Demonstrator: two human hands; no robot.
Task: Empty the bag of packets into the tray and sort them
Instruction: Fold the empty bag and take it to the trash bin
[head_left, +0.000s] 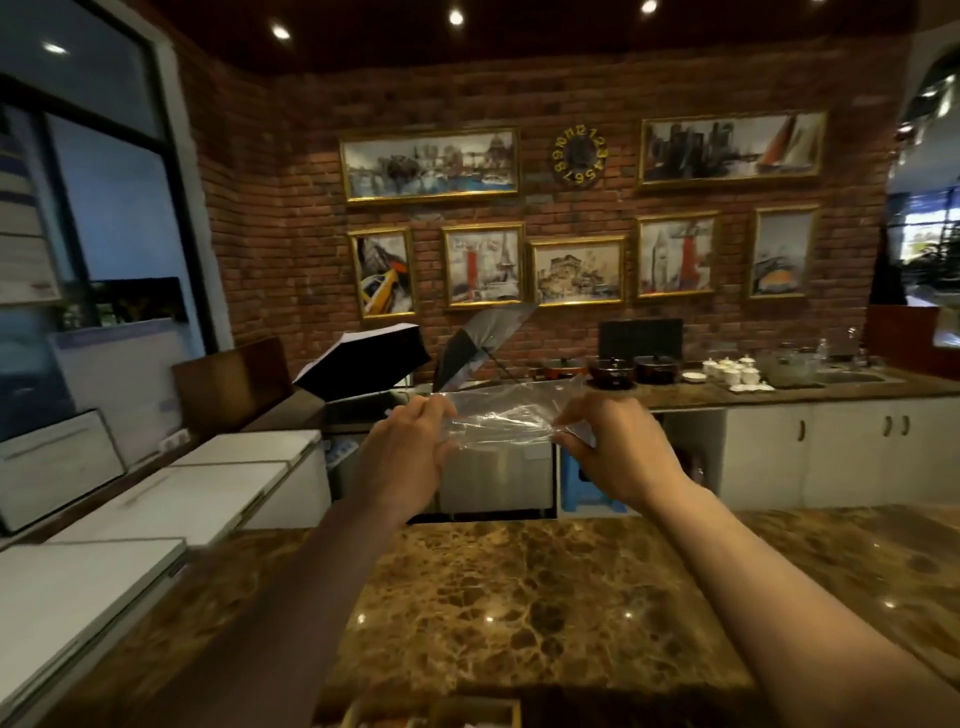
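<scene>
A clear plastic bag (501, 415) is stretched flat between my two hands, raised at chest height above the brown marble counter (519, 597). My left hand (405, 449) pinches its left end and my right hand (605, 444) pinches its right end. The bag looks empty and see-through. At the bottom edge of the view, the rim of a wooden tray (441, 709) with something pale inside just shows; its contents are mostly cut off.
White chest freezers (171, 499) line the left side. Beyond the counter stand an open black umbrella (363, 358), a second umbrella (483, 348), pots (613, 371), white teacups (727, 371) and a sink (847, 376) on the far worktop. A brick wall carries pictures.
</scene>
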